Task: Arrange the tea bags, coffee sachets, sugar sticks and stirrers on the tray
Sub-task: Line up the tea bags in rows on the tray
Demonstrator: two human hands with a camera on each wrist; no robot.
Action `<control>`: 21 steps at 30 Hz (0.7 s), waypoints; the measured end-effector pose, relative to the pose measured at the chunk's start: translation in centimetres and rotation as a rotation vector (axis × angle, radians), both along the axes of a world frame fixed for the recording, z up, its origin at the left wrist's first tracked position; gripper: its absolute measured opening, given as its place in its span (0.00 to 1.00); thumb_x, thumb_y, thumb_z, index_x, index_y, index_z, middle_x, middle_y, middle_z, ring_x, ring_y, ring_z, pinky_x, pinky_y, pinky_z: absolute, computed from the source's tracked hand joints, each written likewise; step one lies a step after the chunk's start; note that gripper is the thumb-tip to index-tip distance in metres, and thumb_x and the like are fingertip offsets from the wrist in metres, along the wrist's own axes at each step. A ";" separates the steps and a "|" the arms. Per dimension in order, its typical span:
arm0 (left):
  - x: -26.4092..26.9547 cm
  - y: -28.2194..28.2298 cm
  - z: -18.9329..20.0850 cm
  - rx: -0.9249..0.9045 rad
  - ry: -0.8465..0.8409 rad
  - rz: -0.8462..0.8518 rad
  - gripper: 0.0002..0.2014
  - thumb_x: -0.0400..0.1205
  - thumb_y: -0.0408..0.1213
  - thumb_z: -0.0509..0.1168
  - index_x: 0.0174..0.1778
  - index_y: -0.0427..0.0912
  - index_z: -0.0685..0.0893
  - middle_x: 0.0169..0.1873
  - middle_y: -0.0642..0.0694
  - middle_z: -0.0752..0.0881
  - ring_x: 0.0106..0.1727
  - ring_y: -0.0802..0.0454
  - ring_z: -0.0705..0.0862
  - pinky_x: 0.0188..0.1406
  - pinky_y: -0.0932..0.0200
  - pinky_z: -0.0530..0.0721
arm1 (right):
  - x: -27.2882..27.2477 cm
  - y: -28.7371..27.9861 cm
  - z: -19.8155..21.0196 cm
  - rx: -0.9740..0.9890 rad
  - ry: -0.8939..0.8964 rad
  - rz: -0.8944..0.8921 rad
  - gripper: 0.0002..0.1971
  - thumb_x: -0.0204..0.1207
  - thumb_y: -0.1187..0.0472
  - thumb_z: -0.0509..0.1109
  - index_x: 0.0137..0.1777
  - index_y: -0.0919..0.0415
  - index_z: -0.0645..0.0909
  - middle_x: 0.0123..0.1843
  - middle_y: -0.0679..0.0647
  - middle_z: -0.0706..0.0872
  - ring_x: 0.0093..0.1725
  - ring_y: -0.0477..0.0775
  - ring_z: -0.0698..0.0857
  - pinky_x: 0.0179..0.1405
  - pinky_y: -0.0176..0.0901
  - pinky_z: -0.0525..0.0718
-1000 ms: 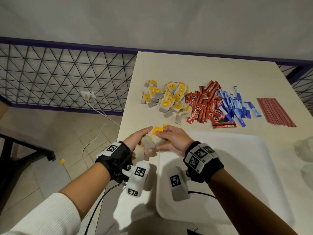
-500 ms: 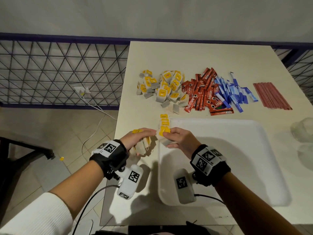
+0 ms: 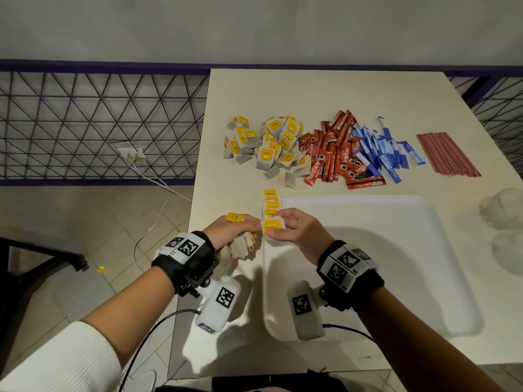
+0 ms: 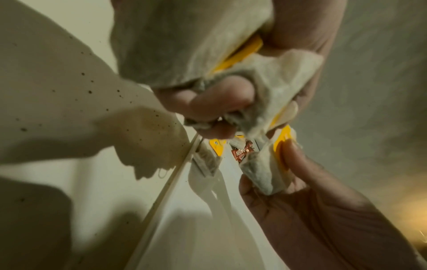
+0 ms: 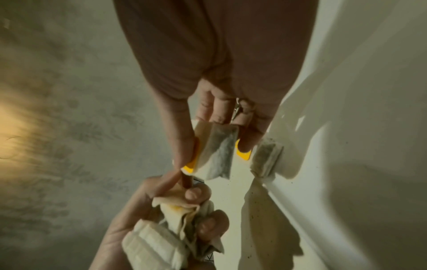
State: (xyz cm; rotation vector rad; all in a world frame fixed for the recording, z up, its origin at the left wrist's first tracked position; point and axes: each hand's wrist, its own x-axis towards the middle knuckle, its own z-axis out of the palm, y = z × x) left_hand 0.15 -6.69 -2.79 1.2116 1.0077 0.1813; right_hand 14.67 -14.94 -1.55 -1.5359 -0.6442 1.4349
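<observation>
Right hand [image 3: 297, 230]: pinching one tea bag [image 3: 273, 225] between thumb and fingertips, hovering at the near end of the row along the tray's left edge.
Left hand [image 3: 230, 232]: curling round a bunch of spare tea bags [image 3: 240, 246], thumb pressing a yellow tag on top, sitting just left of the tray [image 3: 396, 250].
Risk, left bunch: likely slipping loose, several soft bags and dangling strings being crammed into one grip; a string probably snagging and dragging a neighbour out.
Risk, row [image 3: 271, 203]: possibly getting nudged crooked or pushed off the rim, the laid bags overlapping right on the tray's edge beside the working fingers.
Risk, bag itself: thin paper maybe tearing under a hard pinch; dark specks, seemingly tea dust, already lying on the tray in the wrist views.
Tea bag look: pale, crumpled paper pouch, grey filling showing through, rounded yellow tag on front.
Waiting on the table beyond the tray: tea bag heap [image 3: 266, 145], red coffee sachets [image 3: 331, 157], blue sugar sticks [image 3: 382, 148], reddish stirrers [image 3: 447, 154].
</observation>
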 end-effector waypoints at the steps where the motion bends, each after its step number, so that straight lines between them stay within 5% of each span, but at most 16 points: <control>1: 0.0 0.0 -0.1 0.005 0.005 -0.019 0.04 0.68 0.40 0.74 0.28 0.48 0.88 0.22 0.52 0.82 0.22 0.57 0.80 0.19 0.66 0.75 | 0.1 0.0 0.0 -0.001 0.004 0.003 0.13 0.69 0.78 0.71 0.44 0.59 0.77 0.56 0.71 0.84 0.45 0.56 0.82 0.43 0.33 0.82; 3: 0.2 0.0 -0.1 0.004 0.004 -0.042 0.06 0.65 0.41 0.76 0.25 0.48 0.87 0.22 0.52 0.83 0.24 0.57 0.80 0.24 0.65 0.76 | 0.2 0.0 0.1 0.000 0.018 0.010 0.13 0.70 0.78 0.71 0.44 0.60 0.76 0.52 0.67 0.84 0.42 0.53 0.82 0.40 0.30 0.82; 6: 0.4 0.0 -0.1 0.023 -0.001 -0.031 0.08 0.74 0.35 0.72 0.29 0.45 0.84 0.23 0.52 0.83 0.25 0.58 0.80 0.27 0.66 0.77 | 0.4 -0.1 0.0 0.000 0.020 0.026 0.13 0.69 0.79 0.71 0.45 0.61 0.77 0.50 0.67 0.84 0.41 0.53 0.83 0.41 0.31 0.83; 12: 0.7 0.2 -0.2 0.061 0.005 -0.044 0.06 0.66 0.40 0.75 0.24 0.50 0.87 0.24 0.53 0.84 0.29 0.57 0.82 0.34 0.64 0.79 | 1.0 0.1 -0.4 -0.049 -0.142 0.023 0.06 0.71 0.68 0.73 0.38 0.60 0.79 0.35 0.55 0.81 0.35 0.47 0.77 0.41 0.36 0.76; 16: 0.4 0.3 -0.3 0.118 0.020 -0.091 0.06 0.76 0.31 0.70 0.35 0.44 0.85 0.23 0.57 0.84 0.27 0.64 0.81 0.36 0.70 0.76 | 1.5 -0.1 -0.4 -0.021 -0.256 0.080 0.05 0.71 0.67 0.74 0.37 0.60 0.82 0.33 0.52 0.82 0.33 0.44 0.77 0.38 0.31 0.74; 21: -0.1 0.5 0.2 0.148 -0.030 -0.093 0.10 0.78 0.30 0.68 0.48 0.51 0.85 0.27 0.62 0.87 0.31 0.70 0.83 0.38 0.76 0.76 | 1.7 0.0 -0.3 -0.011 -0.253 0.118 0.03 0.70 0.67 0.75 0.38 0.61 0.83 0.38 0.59 0.86 0.38 0.50 0.80 0.45 0.36 0.76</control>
